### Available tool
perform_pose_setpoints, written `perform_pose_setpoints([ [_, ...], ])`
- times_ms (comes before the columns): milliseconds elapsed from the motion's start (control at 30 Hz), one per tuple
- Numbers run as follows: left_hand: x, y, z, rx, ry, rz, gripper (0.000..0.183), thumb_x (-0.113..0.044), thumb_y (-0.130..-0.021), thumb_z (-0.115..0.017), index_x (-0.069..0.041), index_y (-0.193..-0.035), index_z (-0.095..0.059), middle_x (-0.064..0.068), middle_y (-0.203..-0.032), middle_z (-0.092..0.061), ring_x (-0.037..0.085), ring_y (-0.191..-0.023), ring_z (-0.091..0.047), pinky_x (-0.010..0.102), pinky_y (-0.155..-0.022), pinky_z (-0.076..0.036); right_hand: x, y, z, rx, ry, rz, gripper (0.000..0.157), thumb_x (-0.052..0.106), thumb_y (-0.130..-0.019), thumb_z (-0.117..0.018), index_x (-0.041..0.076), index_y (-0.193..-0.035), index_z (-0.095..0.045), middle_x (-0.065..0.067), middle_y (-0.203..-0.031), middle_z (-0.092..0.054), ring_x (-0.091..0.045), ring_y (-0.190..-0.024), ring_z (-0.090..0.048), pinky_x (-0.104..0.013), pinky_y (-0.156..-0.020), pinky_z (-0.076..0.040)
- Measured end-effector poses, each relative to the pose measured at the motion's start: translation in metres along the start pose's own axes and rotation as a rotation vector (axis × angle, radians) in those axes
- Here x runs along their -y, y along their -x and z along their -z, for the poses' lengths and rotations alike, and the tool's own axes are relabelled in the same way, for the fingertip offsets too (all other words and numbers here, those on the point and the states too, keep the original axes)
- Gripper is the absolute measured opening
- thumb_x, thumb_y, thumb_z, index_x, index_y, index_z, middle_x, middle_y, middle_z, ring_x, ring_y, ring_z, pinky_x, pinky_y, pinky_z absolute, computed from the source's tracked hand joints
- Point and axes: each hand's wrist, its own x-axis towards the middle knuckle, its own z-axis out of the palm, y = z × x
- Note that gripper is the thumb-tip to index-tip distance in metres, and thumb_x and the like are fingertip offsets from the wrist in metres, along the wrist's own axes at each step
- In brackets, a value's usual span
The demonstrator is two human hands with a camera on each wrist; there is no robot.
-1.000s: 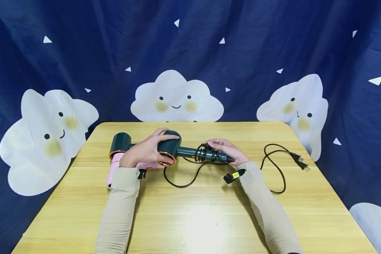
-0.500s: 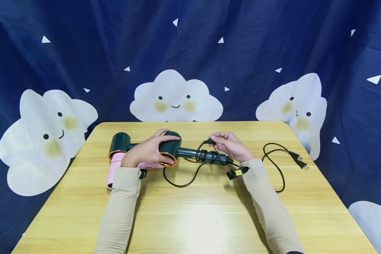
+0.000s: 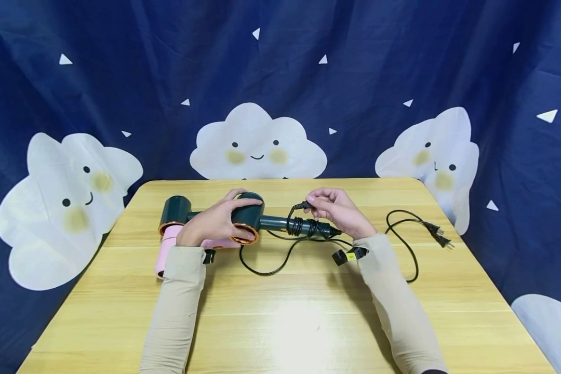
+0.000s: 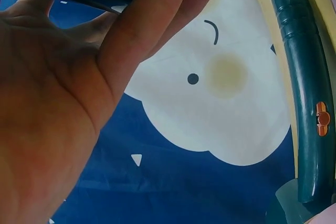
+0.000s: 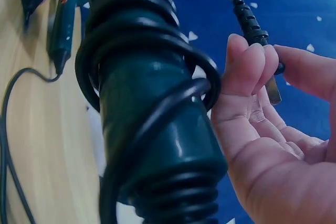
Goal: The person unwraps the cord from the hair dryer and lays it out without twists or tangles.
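Note:
A dark green hair dryer (image 3: 248, 213) with a copper-coloured rim is gripped round its head by my left hand (image 3: 213, 222), thumb low and fingers over the top. Its handle (image 5: 152, 87) points right, with the black cord (image 5: 173, 109) wound round it in several turns. My right hand (image 3: 338, 212) pinches the plug (image 5: 257, 38) at the cord's end between thumb and fingertips, just above the handle. One metal prong (image 5: 274, 92) shows below the fingers. In the left wrist view only the underside of the dryer's head shows above the palm.
Behind my left hand a second green hair dryer (image 3: 175, 209) and a pink one (image 3: 169, 246) lie on the wooden table (image 3: 262, 322). Their black cords run right, ending in two plugs (image 3: 437, 235) near the table's right side.
My right hand has lifted the plug up off the handle, drawing a short length of cord away from the coil. My left hand keeps its grip on the dryer's head.

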Motion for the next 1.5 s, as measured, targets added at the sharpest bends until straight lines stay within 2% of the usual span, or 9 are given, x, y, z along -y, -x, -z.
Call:
perform_pose_setpoints([
  [133,0.004,0.002,0.003,-0.021,-0.001,-0.003,0.088,-0.046,-0.074,-0.093,-0.039,-0.151,-0.050,0.007,-0.167,-0.023,0.036,-0.134,-0.050,0.052,-0.105,-0.051,0.007,0.004,-0.006,0.012,-0.007,0.009,0.022,0.009,-0.104,-0.059,-0.008,-0.118,-0.058,-0.001,-0.092,-0.073,-0.009,-0.073,-0.066,-0.020,-0.068,-0.055],
  [300,0.009,0.006,0.008,-0.044,0.001,-0.002,0.090,-0.043,-0.074,-0.094,-0.038,-0.151,-0.049,0.010,-0.166,-0.024,0.039,-0.133,-0.051,0.054,-0.104,-0.052,0.014,0.009,-0.012,0.038,-0.013,0.000,0.013,0.009,-0.103,-0.060,-0.002,-0.110,-0.061,-0.002,-0.093,-0.075,-0.010,-0.071,-0.067,-0.021,-0.068,-0.057],
  [500,0.016,0.008,0.013,-0.087,-0.021,-0.012,0.090,-0.040,-0.074,-0.094,-0.038,-0.152,-0.049,0.012,-0.166,-0.025,0.041,-0.133,-0.052,0.056,-0.103,-0.051,0.016,0.011,-0.017,0.123,-0.061,-0.026,0.010,0.010,-0.102,-0.062,0.002,-0.109,-0.064,-0.012,-0.095,-0.079,-0.011,-0.068,-0.069,-0.022,-0.066,-0.058],
  [800,0.019,0.010,0.016,-0.123,-0.050,-0.039,0.090,-0.041,-0.073,-0.095,-0.035,-0.151,-0.050,0.011,-0.164,-0.028,0.039,-0.131,-0.053,0.056,-0.103,-0.051,0.010,0.011,-0.020,0.290,-0.154,-0.062,0.028,0.003,-0.103,-0.054,-0.002,-0.128,-0.065,-0.011,-0.093,-0.080,-0.008,-0.065,-0.067,-0.023,-0.065,-0.058],
  [1100,0.020,0.014,0.020,-0.123,-0.050,-0.009,0.087,-0.042,-0.076,-0.093,-0.039,-0.151,-0.049,0.007,-0.166,-0.026,0.037,-0.129,-0.054,0.053,-0.101,-0.053,0.001,0.008,-0.023,0.382,-0.161,-0.076,0.027,0.002,-0.102,-0.052,0.008,-0.120,-0.071,-0.010,-0.095,-0.080,-0.008,-0.065,-0.067,-0.023,-0.066,-0.059],
  [1333,0.020,0.017,0.021,-0.128,-0.046,-0.008,0.087,-0.039,-0.076,-0.093,-0.038,-0.151,-0.049,0.006,-0.167,-0.025,0.037,-0.134,-0.050,0.053,-0.103,-0.052,-0.006,0.007,-0.027,0.462,-0.165,-0.111,0.029,0.001,-0.103,-0.050,0.008,-0.120,-0.072,-0.011,-0.095,-0.081,-0.010,-0.067,-0.071,-0.025,-0.069,-0.061],
  [1500,0.019,0.018,0.023,-0.131,-0.039,0.003,0.087,-0.036,-0.076,-0.093,-0.037,-0.151,-0.050,0.008,-0.168,-0.023,0.038,-0.135,-0.050,0.054,-0.103,-0.052,-0.011,0.006,-0.029,0.517,-0.142,-0.133,0.029,0.001,-0.103,-0.053,0.009,-0.122,-0.073,-0.014,-0.099,-0.080,-0.010,-0.069,-0.072,-0.026,-0.070,-0.062],
])
